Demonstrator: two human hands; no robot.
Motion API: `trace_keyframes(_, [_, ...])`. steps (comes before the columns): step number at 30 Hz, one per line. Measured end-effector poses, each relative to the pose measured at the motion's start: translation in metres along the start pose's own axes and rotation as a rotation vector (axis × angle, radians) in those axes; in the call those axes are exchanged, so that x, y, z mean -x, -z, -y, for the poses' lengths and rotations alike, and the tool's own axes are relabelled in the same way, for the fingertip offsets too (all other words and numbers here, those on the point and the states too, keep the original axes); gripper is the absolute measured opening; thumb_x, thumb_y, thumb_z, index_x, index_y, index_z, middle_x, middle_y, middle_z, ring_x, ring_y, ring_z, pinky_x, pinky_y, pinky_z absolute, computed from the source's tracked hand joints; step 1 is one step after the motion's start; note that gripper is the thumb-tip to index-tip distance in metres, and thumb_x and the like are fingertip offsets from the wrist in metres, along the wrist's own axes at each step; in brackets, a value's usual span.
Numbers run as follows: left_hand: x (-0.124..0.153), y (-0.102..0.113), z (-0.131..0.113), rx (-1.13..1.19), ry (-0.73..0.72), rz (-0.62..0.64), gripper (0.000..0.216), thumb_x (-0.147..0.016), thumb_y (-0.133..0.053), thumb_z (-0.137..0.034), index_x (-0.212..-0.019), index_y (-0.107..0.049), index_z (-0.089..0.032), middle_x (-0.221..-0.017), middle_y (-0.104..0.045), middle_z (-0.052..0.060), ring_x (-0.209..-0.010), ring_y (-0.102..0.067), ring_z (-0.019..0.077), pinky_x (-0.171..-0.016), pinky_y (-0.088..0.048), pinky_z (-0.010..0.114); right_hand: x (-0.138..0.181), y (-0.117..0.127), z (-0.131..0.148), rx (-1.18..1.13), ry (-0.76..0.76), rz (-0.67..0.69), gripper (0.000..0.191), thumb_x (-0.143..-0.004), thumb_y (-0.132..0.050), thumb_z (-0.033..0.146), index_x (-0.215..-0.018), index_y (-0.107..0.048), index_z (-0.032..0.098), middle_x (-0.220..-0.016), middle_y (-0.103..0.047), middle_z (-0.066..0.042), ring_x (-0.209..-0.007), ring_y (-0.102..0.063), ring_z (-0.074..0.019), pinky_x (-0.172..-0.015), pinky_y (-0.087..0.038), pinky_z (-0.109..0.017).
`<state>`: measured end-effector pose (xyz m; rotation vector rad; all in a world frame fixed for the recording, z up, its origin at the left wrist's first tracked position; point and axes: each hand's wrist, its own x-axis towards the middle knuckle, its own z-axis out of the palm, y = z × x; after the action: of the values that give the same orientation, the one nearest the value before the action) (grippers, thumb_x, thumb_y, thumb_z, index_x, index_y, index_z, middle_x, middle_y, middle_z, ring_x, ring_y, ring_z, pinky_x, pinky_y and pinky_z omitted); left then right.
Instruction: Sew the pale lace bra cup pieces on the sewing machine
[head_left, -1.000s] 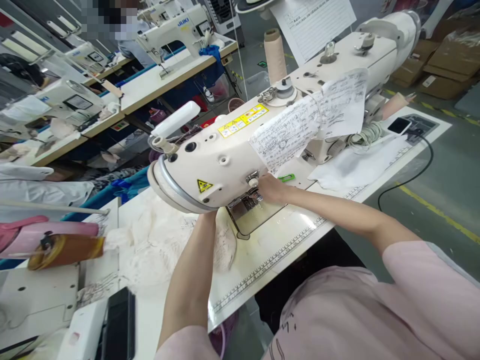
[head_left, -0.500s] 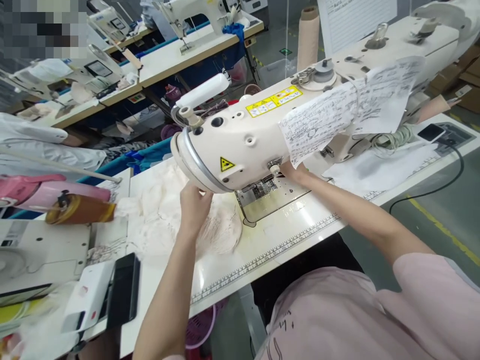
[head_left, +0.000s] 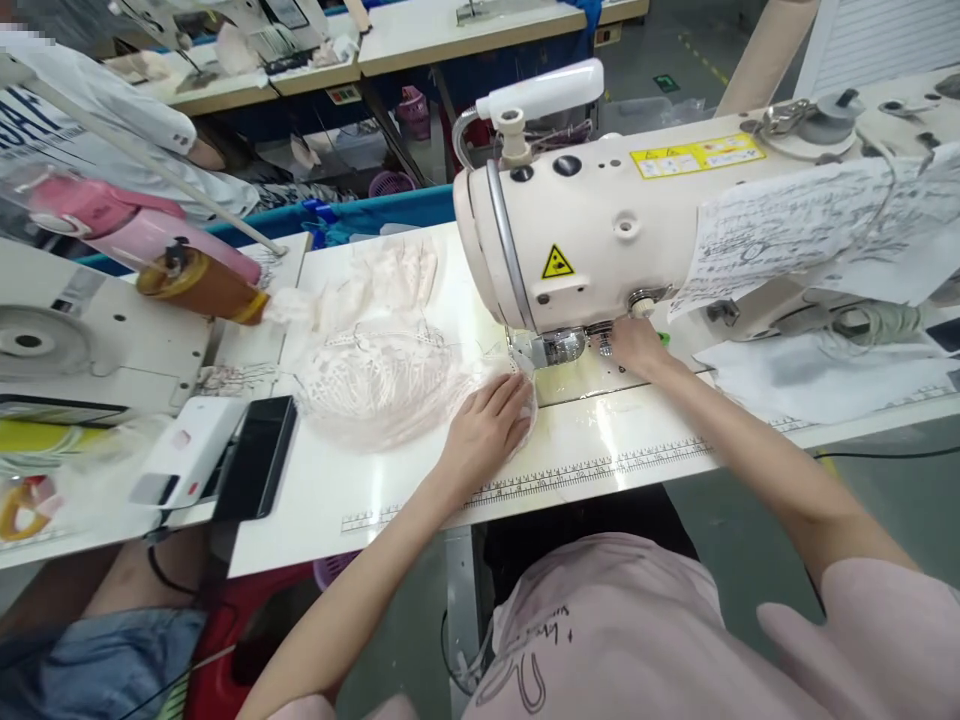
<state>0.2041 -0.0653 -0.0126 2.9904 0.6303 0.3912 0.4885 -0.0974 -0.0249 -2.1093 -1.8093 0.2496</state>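
My left hand [head_left: 486, 428] lies flat on the edge of a pale pink lace piece [head_left: 379, 375], its fingers stretched out, just left of the sewing machine's needle area. The lace spreads leftward over the white table. My right hand [head_left: 636, 346] is curled beneath the arm of the sewing machine [head_left: 585, 230], right of the presser foot. Its fingertips are partly hidden, and I cannot make out what they hold. A small green thing [head_left: 664, 340] shows beside that hand.
Left of the lace lie a brown tape roll or cup [head_left: 202, 288], a pink bottle [head_left: 169, 240], a black phone [head_left: 256, 455] and a white device [head_left: 191, 450]. Handwritten papers [head_left: 787, 235] hang on the machine. A ruler strip [head_left: 600, 467] runs along the table's front edge. A co-worker's sleeve [head_left: 97, 95] is at upper left.
My left hand has come down from beside the machine head and now rests flat on the lace. The right hand shows more fully under the machine arm. The camera view has turned.
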Motion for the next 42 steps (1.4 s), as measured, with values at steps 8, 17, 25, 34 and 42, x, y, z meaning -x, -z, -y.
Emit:
trace_keyframes(8, [-0.044,-0.003,-0.002,-0.026,0.001,-0.043,0.04,-0.099,-0.046,-0.035,-0.129,-0.06,-0.014,-0.133,-0.063,0.01,-0.122,-0.057,0.0292,-0.096,-0.049,0.043,0.008,-0.002,0.016,0.104,0.029,-0.102,0.025,-0.092,-0.043,0.022,-0.073,-0.059,0.016,-0.085,-0.061,-0.012,-0.088,-0.058,-0.0264,-0.065,-0.045,-0.034])
trace_keyframes(17, [-0.049,-0.022,0.013,0.057,0.034,-0.138,0.036,-0.097,-0.051,-0.033,-0.131,-0.061,-0.023,-0.129,-0.065,0.007,-0.123,-0.057,0.0268,-0.099,-0.048,0.044,0.01,-0.006,0.015,0.084,0.198,-0.031,0.035,-0.098,-0.03,0.023,-0.092,-0.064,0.016,-0.112,-0.059,-0.013,-0.111,-0.052,-0.0295,-0.061,-0.042,-0.033])
trace_keyframes(25, [-0.049,-0.023,0.015,0.109,0.066,-0.145,0.035,-0.096,-0.054,-0.032,-0.129,-0.062,-0.025,-0.127,-0.067,0.006,-0.123,-0.057,0.0275,-0.101,-0.048,0.047,0.008,-0.006,0.019,0.004,0.226,-0.011,0.032,-0.096,-0.028,0.016,-0.091,-0.06,0.017,-0.105,-0.058,-0.011,-0.115,-0.046,-0.029,-0.073,-0.043,-0.037])
trace_keyframes(34, [-0.049,-0.024,0.015,0.109,0.055,-0.134,0.035,-0.096,-0.055,-0.031,-0.129,-0.062,-0.022,-0.129,-0.065,0.008,-0.124,-0.056,0.028,-0.101,-0.048,0.048,0.004,-0.013,0.011,-0.049,0.332,-0.086,0.035,-0.095,-0.025,0.009,-0.082,-0.056,0.019,-0.096,-0.057,-0.005,-0.11,-0.048,-0.0241,-0.092,-0.04,-0.042])
trace_keyframes(42, [-0.05,-0.023,0.013,0.136,0.069,-0.13,0.035,-0.096,-0.053,-0.033,-0.13,-0.061,-0.026,-0.13,-0.065,0.006,-0.125,-0.056,0.0276,-0.102,-0.048,0.049,0.004,-0.014,0.013,-0.071,0.335,-0.099,0.031,-0.096,-0.027,0.014,-0.086,-0.055,0.022,-0.093,-0.054,-0.002,-0.108,-0.049,-0.0196,-0.098,-0.038,-0.041])
